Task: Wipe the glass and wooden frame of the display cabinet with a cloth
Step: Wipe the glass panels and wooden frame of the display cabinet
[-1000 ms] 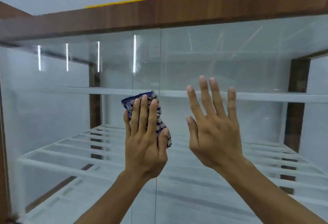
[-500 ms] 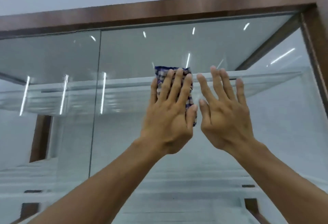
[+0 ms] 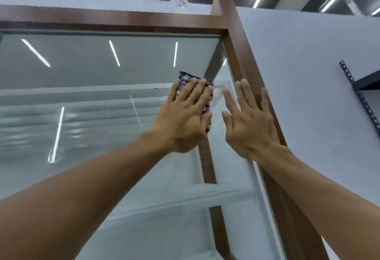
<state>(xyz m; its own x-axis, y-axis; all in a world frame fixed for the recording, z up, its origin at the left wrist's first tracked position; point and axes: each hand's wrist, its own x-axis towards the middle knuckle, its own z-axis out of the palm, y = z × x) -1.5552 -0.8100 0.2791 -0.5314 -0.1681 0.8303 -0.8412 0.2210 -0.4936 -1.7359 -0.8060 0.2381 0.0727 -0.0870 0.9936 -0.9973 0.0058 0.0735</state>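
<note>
The display cabinet has a glass front (image 3: 102,70) set in a brown wooden frame (image 3: 123,20), with white shelves behind the glass. My left hand (image 3: 185,115) presses a folded blue-and-white checked cloth (image 3: 186,78) flat against the glass near the upper right corner. Most of the cloth is hidden under the fingers. My right hand (image 3: 248,119) lies flat with fingers spread, partly on the glass and partly on the right upright of the frame (image 3: 242,58). It holds nothing.
A white wall (image 3: 308,74) lies right of the cabinet, with a dark slotted metal shelf bracket (image 3: 357,99) on it. A small clear bottle (image 3: 181,0) stands on top of the cabinet. Ceiling light strips reflect in the glass.
Both hands moved up and to the right across the glass, from the middle pane to the upper right corner. The cloth stayed under my left hand. My right hand now touches the right frame upright.
</note>
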